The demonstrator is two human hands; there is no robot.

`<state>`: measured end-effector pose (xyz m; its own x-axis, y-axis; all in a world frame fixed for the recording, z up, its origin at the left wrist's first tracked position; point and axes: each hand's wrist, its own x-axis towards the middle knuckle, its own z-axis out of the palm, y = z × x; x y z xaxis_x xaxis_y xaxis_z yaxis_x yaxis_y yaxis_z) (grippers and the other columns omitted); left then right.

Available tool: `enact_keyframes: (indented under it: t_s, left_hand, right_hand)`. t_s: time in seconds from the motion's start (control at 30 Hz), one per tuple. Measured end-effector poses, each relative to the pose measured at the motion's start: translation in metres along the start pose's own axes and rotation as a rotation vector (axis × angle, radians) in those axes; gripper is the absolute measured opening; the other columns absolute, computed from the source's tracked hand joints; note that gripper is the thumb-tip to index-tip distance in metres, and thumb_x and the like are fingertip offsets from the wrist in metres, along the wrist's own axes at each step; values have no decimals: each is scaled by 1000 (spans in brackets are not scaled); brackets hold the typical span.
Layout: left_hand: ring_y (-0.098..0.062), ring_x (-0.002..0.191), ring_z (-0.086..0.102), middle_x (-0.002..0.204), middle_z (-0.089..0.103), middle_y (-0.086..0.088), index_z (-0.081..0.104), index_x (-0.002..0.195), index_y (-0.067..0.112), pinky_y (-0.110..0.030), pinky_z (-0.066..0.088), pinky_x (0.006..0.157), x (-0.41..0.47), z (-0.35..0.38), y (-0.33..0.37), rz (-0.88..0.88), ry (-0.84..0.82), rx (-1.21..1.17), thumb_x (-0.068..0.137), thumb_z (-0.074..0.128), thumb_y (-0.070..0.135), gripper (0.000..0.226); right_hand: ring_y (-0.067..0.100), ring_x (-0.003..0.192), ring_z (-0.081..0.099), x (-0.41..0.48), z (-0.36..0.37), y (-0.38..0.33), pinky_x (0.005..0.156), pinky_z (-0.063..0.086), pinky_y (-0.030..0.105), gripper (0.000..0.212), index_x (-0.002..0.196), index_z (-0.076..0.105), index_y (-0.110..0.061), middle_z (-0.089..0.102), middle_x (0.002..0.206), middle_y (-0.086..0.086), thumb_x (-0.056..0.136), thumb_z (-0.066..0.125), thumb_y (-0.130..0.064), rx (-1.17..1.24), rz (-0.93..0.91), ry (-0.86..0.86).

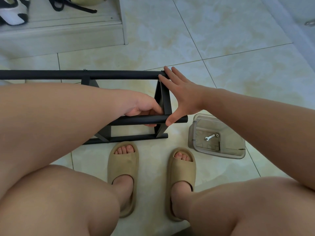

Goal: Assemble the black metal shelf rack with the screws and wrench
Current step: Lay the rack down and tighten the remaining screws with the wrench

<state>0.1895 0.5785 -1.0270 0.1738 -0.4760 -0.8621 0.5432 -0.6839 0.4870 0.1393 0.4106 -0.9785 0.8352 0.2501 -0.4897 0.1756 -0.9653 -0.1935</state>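
Observation:
The black metal shelf rack [119, 74] stands on the tiled floor in front of my knees, with several round tubes joined by flat side brackets. My left hand [143, 108] grips the middle tube [177, 119] from above, fingers curled under it. My right hand [179, 94] is spread against the rack's right end: straight fingers touch the end of the top tube, the thumb presses the middle tube. A small silver wrench [210, 137] lies inside a clear plastic box [238, 150] on the floor to the right. A screw head shows on the top tube [84, 70].
My feet in beige slippers [123, 176] stand just behind the rack. A low white shoe shelf [68, 29] with shoes sits at the back left. A white wall base [289, 23] runs along the far right.

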Motion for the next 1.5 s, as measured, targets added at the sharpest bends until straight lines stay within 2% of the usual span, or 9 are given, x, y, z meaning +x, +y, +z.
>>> enact_keyframes:
  t_s: [0.2, 0.33, 0.43, 0.63, 0.7, 0.83, 0.93, 1.17, 1.5]
  left_hand:
    - [-19, 87, 63, 98, 69, -8, 68, 110, 10, -38, 53, 96, -3, 1, 1, -7, -13, 19, 97, 56, 14, 19]
    - [-20, 89, 63, 96, 69, -7, 68, 113, 10, -36, 57, 87, -1, 3, 1, -6, 53, 54, 96, 61, 21, 22]
    - [-20, 84, 64, 94, 71, -8, 68, 117, 7, -38, 54, 96, -1, 4, 1, 3, 50, 49, 96, 61, 18, 25]
    - [-24, 101, 60, 115, 66, -14, 61, 131, 1, -41, 46, 108, -1, 0, 1, 14, 3, 18, 97, 56, 10, 35]
    - [-23, 100, 62, 113, 68, -12, 64, 127, 4, -41, 48, 106, -2, 0, 1, 8, -12, 8, 98, 55, 11, 31]
    - [-19, 85, 65, 83, 72, -4, 70, 106, 10, -39, 56, 93, -3, 3, 1, 0, 44, 35, 98, 57, 20, 18]
    - [-21, 92, 65, 98, 71, -8, 68, 118, 7, -38, 57, 91, -3, 6, 1, 17, 77, 76, 97, 60, 20, 26]
    - [-25, 101, 64, 116, 70, -16, 65, 125, 0, -41, 50, 105, -2, 4, 1, 44, 54, 55, 96, 58, 11, 31]
    - [-19, 90, 64, 94, 71, -6, 69, 114, 9, -39, 54, 97, -3, 2, 0, 16, 19, 46, 97, 58, 18, 22]
  right_hand:
    - [19, 151, -28, -1, -1, -1, 123, 3, 44, 157, 160, -14, -22, -29, 165, 0, 46, 69, -90, -9, 1, 4]
    - [20, 151, -27, -1, -1, -1, 123, 2, 44, 157, 160, -14, -22, -29, 165, 0, 47, 69, -90, -6, -3, 5]
    - [20, 151, -28, -1, -1, -1, 123, 2, 44, 157, 160, -14, -22, -29, 165, 0, 47, 69, -91, -1, -4, 3]
    - [20, 151, -28, -1, -1, -1, 123, 1, 43, 156, 160, -14, -22, -29, 165, 0, 48, 71, -89, -10, -3, 7]
    - [20, 151, -28, -1, -1, 0, 122, -1, 41, 155, 160, -13, -21, -29, 165, 1, 48, 70, -89, -11, -7, 10]
    - [19, 151, -27, -1, 0, 0, 112, -8, 31, 155, 160, -13, -21, -28, 165, 2, 49, 71, -88, -2, -19, 20]
    - [19, 151, -27, -1, 0, 0, 110, -9, 29, 154, 160, -13, -20, -28, 165, 2, 50, 72, -87, -2, -23, 28]
    - [19, 151, -26, -2, 0, -1, 111, -10, 30, 154, 160, -13, -20, -27, 165, 3, 50, 71, -87, -6, -21, 29]
    - [20, 151, -26, -2, 0, -1, 110, -9, 30, 154, 160, -12, -20, -27, 165, 3, 50, 71, -89, -12, -18, 28]
